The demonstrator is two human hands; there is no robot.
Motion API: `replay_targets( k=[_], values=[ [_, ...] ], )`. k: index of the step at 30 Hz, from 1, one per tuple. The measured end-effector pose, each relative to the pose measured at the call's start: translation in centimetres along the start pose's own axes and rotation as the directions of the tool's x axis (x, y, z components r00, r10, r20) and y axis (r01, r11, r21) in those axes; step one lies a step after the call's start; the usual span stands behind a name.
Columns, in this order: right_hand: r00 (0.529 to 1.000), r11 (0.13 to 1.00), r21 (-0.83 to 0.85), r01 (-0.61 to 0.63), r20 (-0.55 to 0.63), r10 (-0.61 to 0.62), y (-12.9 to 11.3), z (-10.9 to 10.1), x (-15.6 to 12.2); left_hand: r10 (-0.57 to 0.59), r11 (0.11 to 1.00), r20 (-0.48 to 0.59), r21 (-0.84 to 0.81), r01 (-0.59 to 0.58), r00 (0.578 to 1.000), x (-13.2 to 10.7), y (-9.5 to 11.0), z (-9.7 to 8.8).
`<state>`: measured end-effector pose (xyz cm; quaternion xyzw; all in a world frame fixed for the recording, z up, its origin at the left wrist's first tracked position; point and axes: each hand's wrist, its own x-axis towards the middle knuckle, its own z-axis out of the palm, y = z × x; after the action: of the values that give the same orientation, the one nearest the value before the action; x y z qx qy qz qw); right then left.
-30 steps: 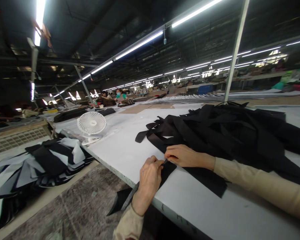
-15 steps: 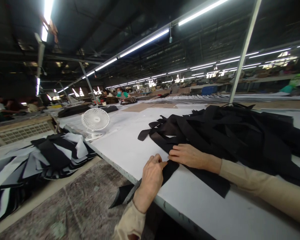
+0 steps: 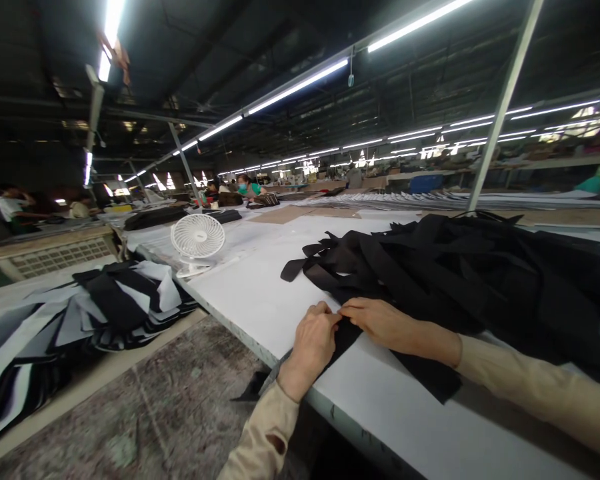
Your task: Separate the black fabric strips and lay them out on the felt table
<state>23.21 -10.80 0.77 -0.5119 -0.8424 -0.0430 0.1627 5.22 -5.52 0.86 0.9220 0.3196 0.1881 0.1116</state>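
A big heap of black fabric pieces (image 3: 470, 273) lies on a long white table (image 3: 260, 293). My left hand (image 3: 311, 345) is at the table's near edge, fingers curled and pinching the corner of a black fabric piece (image 3: 425, 373) that lies flat before the heap. My right hand (image 3: 380, 323) rests palm down on the same piece, its fingertips meeting those of the left hand. Both sleeves are beige.
A small white fan (image 3: 197, 239) stands on the table to the left. A stack of black and white cut pieces (image 3: 115, 300) sits on a lower surface at left. Other people (image 3: 245, 188) work at distant tables. A metal post (image 3: 500, 113) rises behind the heap.
My left hand has moved up along the table edge toward the right hand, so the fingertips now meet. The black strip hanging below the edge has been drawn up.
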Motion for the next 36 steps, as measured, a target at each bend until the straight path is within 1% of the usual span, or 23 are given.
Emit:
replay_targets(
  k=[4, 8, 11, 15, 18, 19, 20, 22, 23, 24, 25, 27, 29, 31, 33, 36],
  values=[
    [1.000, 1.000, -0.020, -0.004, -0.015, 0.004, 0.4, 0.4, -0.3, -0.072, 0.991, -0.033, -0.114, 0.068, 0.997, -2.2, -1.7, -1.1],
    [0.999, 1.000, 0.010, -0.001, -0.033, 0.001, 0.6, 0.6, -0.5, -0.073, 0.982, -0.082, -0.179, 0.057, 0.994, -3.8, -2.3, -1.3],
    [1.000, 1.000, 0.024, 0.000, -0.008, 0.000, -0.1, 0.3, -0.5, -0.014, 0.993, -0.122, -0.116, -0.001, 0.992, -4.2, -2.4, -0.9],
    [0.995, 0.998, -0.061, 0.023, 0.099, -0.017, -1.4, -0.5, -0.3, 0.097, 0.995, -0.160, 0.036, -0.093, 0.982, -4.6, -2.8, -0.4],
    [0.982, 0.993, -0.081, 0.086, 0.173, -0.071, -1.5, -1.3, -0.1, 0.094, 0.994, -0.154, 0.077, -0.083, 0.984, -4.7, -2.9, -0.4],
    [0.985, 0.992, -0.097, 0.085, 0.161, -0.069, -1.3, -1.5, -0.1, 0.084, 0.994, -0.143, 0.086, -0.073, 0.986, -4.6, -2.8, -0.4],
    [0.992, 0.990, -0.127, 0.061, 0.118, -0.046, -1.1, -1.7, 0.0, 0.074, 0.993, -0.130, 0.096, -0.062, 0.989, -4.4, -2.6, -0.4],
    [1.000, 0.984, -0.178, -0.016, -0.022, 0.012, -0.7, -1.9, 0.1, 0.059, 0.991, -0.103, 0.123, -0.046, 0.993, -3.6, -2.0, -0.3],
    [0.996, 0.985, -0.171, -0.037, -0.086, 0.023, -0.6, -1.8, 0.2, 0.055, 0.990, -0.093, 0.137, -0.042, 0.994, -3.0, -1.6, -0.2],
    [0.993, 0.990, -0.137, -0.033, -0.121, 0.016, -0.6, -1.6, 0.2, 0.054, 0.988, -0.083, 0.147, -0.042, 0.995, -2.4, -1.2, -0.1],
    [0.992, 0.996, -0.086, -0.007, -0.123, -0.004, -0.6, -1.4, 0.3, 0.055, 0.987, -0.073, 0.154, -0.043, 0.996, -1.7, -0.8, 0.1],
    [0.996, 0.999, 0.004, 0.036, -0.081, -0.036, -0.6, -0.6, 0.2, 0.060, 0.987, -0.050, 0.155, -0.051, 0.997, -0.5, -0.2, 0.3],
    [0.999, 1.000, 0.019, 0.017, -0.032, -0.016, -0.4, 0.2, 0.0, 0.050, 0.989, -0.031, 0.139, -0.045, 0.998, 0.3, 0.1, 0.4],
    [1.000, 1.000, 0.000, -0.026, 0.002, 0.026, -0.1, 0.7, -0.4, 0.031, 0.996, -0.026, 0.087, -0.029, 0.999, 0.3, -0.1, 0.2],
    [0.998, 0.999, 0.003, -0.054, 0.020, 0.054, 0.3, 0.9, -0.5, 0.000, 1.000, -0.031, -0.005, 0.000, 1.000, -0.4, -0.6, -0.3],
    [0.997, 0.996, 0.033, -0.080, 0.013, 0.079, 0.6, 0.6, -0.5, -0.048, 0.990, -0.038, -0.135, 0.042, 0.998, -2.3, -1.6, -1.1]
  ],
)
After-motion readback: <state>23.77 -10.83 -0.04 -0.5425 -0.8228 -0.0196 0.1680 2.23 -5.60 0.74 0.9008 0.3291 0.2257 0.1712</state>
